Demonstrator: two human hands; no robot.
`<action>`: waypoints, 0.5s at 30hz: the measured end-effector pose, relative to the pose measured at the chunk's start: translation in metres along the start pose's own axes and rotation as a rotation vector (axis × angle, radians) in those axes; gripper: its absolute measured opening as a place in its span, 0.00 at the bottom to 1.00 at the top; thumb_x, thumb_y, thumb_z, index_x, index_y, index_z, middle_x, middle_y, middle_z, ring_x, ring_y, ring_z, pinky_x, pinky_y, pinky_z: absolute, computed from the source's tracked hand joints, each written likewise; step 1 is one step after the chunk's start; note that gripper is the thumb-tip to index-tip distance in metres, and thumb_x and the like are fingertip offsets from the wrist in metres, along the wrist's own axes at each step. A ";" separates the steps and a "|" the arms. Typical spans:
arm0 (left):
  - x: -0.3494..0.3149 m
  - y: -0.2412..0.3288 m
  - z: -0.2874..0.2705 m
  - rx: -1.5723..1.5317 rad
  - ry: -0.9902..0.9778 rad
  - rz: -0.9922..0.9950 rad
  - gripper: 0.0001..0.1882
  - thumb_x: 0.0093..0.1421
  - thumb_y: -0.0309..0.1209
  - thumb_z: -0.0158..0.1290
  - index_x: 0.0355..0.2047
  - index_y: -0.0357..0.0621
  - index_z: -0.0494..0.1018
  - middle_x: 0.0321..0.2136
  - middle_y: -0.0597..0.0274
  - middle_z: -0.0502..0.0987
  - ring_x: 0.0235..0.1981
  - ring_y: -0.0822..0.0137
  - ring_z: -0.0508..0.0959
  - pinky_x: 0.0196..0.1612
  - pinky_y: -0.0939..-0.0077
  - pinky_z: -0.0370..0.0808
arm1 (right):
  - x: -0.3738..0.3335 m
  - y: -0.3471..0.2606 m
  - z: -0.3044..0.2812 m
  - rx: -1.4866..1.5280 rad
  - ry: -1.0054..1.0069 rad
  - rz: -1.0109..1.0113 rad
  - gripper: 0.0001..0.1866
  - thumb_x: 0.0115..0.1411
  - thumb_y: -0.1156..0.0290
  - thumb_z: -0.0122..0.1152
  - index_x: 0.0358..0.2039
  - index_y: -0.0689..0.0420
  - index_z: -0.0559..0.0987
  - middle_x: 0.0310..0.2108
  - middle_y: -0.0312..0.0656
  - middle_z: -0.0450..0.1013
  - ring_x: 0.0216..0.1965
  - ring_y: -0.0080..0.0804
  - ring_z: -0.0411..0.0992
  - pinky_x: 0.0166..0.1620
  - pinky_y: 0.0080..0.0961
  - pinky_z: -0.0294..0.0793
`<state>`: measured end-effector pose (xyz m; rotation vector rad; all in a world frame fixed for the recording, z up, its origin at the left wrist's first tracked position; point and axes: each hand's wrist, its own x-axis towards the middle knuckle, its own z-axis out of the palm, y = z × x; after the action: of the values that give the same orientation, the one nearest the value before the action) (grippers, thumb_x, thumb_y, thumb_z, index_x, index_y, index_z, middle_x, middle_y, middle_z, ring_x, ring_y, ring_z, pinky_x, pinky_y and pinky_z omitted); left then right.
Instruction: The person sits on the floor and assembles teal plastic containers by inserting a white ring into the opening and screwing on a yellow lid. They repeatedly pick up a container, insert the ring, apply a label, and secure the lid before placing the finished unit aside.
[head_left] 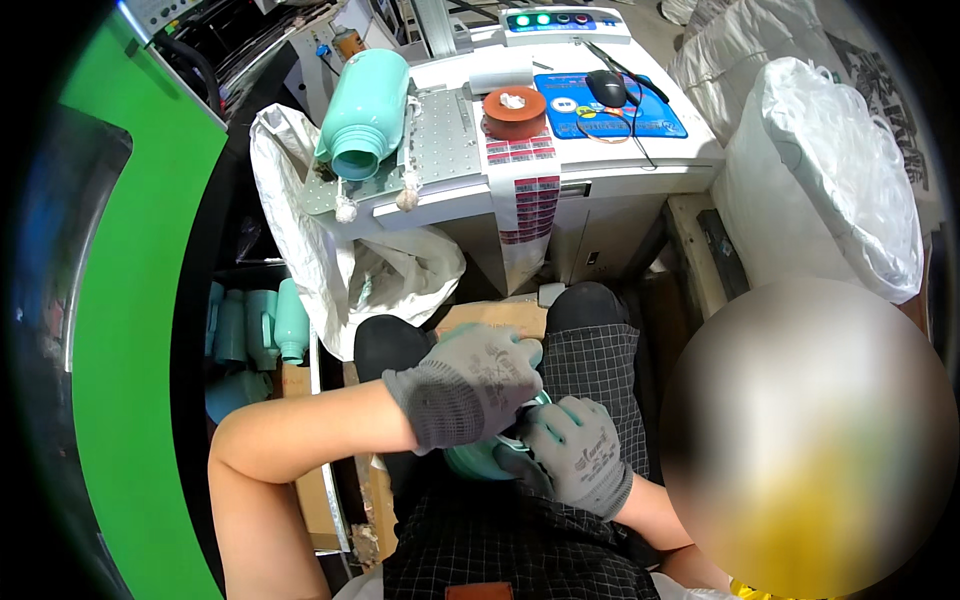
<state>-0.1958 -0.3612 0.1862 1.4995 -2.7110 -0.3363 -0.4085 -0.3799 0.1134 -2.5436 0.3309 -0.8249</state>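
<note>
A teal plastic bottle (478, 461) lies in my lap between my knees, mostly covered by my gloved hands. My left hand (480, 375), in a grey knit glove, is closed across the bottle's upper part with its fingers curled down. From the right, my right hand (580, 450), gloved the same way, has its fingers bent round the bottle's rim. Something dark shows between the two hands, too hidden to name. On the bench ahead, another teal bottle (368, 100) lies on its side, its open mouth toward me.
A white workbench (660, 172) carries a label roll (514, 112), a black mouse (606, 88) and a perforated metal plate (445, 130). Several teal bottles (262, 325) stand low at left. White sacks (370, 270) hang below the bench; a bulging one (815, 180) stands right. A green machine panel (130, 330) borders the left.
</note>
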 end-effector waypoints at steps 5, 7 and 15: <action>0.011 0.012 0.012 -0.083 0.053 -0.131 0.12 0.53 0.34 0.63 0.35 0.44 0.79 0.35 0.57 0.80 0.39 0.55 0.83 0.39 0.59 0.80 | -0.010 0.000 0.000 0.018 0.097 0.081 0.19 0.45 0.59 0.79 0.31 0.52 0.79 0.32 0.37 0.75 0.29 0.36 0.72 0.32 0.33 0.68; 0.005 0.017 0.021 -0.228 0.316 -0.154 0.17 0.56 0.39 0.64 0.43 0.45 0.78 0.39 0.55 0.80 0.41 0.53 0.82 0.42 0.57 0.79 | -0.033 0.009 -0.004 0.059 0.201 0.097 0.16 0.45 0.60 0.80 0.28 0.52 0.80 0.31 0.37 0.75 0.28 0.35 0.72 0.31 0.32 0.69; -0.023 0.090 0.117 -0.393 0.578 -0.136 0.32 0.58 0.53 0.66 0.55 0.46 0.75 0.52 0.52 0.79 0.52 0.50 0.79 0.58 0.53 0.74 | -0.147 -0.024 -0.038 0.714 0.398 1.256 0.43 0.54 0.70 0.68 0.67 0.70 0.59 0.51 0.53 0.72 0.45 0.34 0.77 0.42 0.31 0.80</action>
<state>-0.2737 -0.2754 0.0922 1.3959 -1.9720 -0.3464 -0.5457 -0.3202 0.0796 -1.1076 1.2846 -0.6867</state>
